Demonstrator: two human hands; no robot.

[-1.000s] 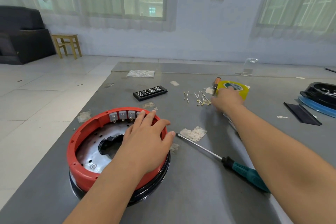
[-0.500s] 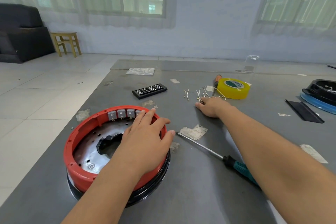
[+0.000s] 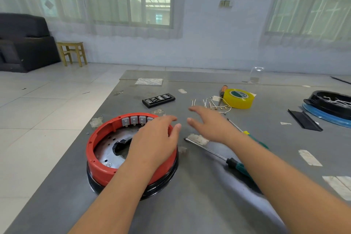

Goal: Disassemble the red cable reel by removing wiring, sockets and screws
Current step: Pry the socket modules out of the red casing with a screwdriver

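Observation:
The red cable reel (image 3: 98,159) lies flat on the grey table (image 3: 199,205), open side up, with grey socket blocks (image 3: 133,120) along its far inner wall and a metal plate inside. My left hand (image 3: 153,140) rests palm down on the reel's right rim, fingers spread over it. My right hand (image 3: 210,123) hovers just right of the reel, fingers apart and holding nothing. Several short loose wires (image 3: 210,103) lie beyond it.
A long green-handled screwdriver (image 3: 230,161) lies right of the reel, a second one (image 3: 247,133) behind my right wrist. Further back are a yellow tape roll (image 3: 238,99), an orange-handled screwdriver (image 3: 222,91), a black bit case (image 3: 158,100), a black strip (image 3: 303,119) and a black-and-blue reel part (image 3: 330,106).
My right hand has drawn back from the tape roll and loose wires toward the reel, with its fingers now spread. My left hand has stayed on the reel's rim.

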